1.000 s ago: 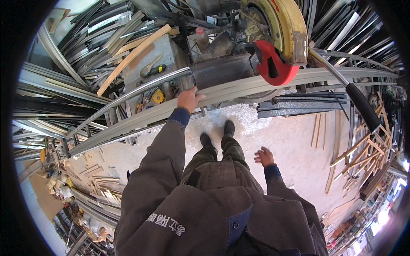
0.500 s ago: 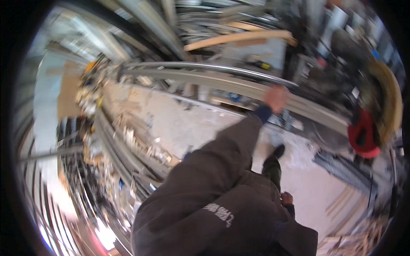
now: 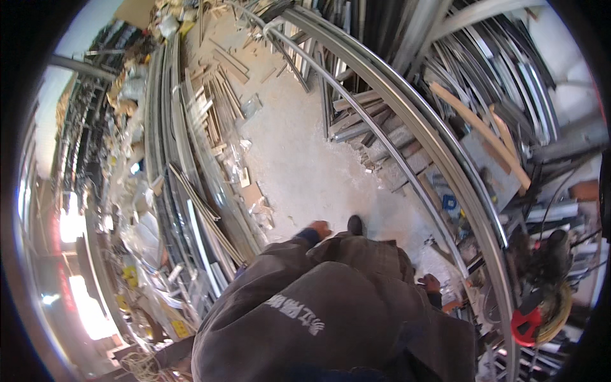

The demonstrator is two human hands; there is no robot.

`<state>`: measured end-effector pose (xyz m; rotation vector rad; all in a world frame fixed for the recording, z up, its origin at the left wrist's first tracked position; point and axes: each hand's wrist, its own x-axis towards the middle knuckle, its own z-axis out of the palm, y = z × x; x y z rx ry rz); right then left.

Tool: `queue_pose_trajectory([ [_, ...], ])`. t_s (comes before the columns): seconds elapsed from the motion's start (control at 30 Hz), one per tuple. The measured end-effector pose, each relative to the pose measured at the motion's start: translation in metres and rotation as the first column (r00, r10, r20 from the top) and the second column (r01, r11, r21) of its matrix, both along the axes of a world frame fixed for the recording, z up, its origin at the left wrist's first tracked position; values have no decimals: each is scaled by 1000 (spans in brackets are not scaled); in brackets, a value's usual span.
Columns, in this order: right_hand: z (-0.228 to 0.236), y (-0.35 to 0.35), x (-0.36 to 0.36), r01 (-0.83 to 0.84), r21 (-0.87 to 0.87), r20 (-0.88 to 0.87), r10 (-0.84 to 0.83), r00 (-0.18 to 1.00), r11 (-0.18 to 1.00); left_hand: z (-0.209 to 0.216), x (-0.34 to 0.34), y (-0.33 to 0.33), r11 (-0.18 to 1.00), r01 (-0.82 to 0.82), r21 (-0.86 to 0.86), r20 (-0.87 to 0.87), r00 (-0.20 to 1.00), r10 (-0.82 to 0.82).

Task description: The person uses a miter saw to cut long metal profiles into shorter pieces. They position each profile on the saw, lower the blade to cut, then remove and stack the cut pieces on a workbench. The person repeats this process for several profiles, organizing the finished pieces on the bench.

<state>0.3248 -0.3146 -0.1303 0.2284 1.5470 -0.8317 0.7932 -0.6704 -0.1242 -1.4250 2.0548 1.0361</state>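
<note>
My left hand hangs low in front of my body, over the floor near my shoe. Its fingers look curled and nothing shows in them. My right hand is down at my right side, loosely closed, with no object visible in it. It is nearest to the thin metal rail on the right. Beyond that rail run long grey metal profiles, lying side by side along the bench. Neither hand touches them.
A cutting machine with a red part stands at the lower right. Long profiles lie in a pile on the left, beside wood offcuts. Wooden strips and more metal stock lie beyond the bench. My shoe is on the concrete floor.
My left hand has left the metal profiles and dropped to the front of my body. The view has turned, so the profiles now run down the right side. My right hand stays low.
</note>
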Motion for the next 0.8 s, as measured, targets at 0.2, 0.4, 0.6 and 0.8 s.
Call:
queue_pose_trajectory([
  [0.2,41,-247,41,-449,-13,-79,447,891,894,52,128,-98,821,-550,-153,-90,835,543],
  [0.4,44,-448,95,-595,-70,-150,581,800,801,33,183,-130,628,-778,5,-195,615,764],
  [0.6,24,-610,153,-731,35,-108,730,675,681,-14,253,-116,696,-698,169,63,712,699],
  [0.8,55,-808,219,-723,-26,-203,704,680,691,17,288,-227,546,-837,-31,-6,547,837],
])
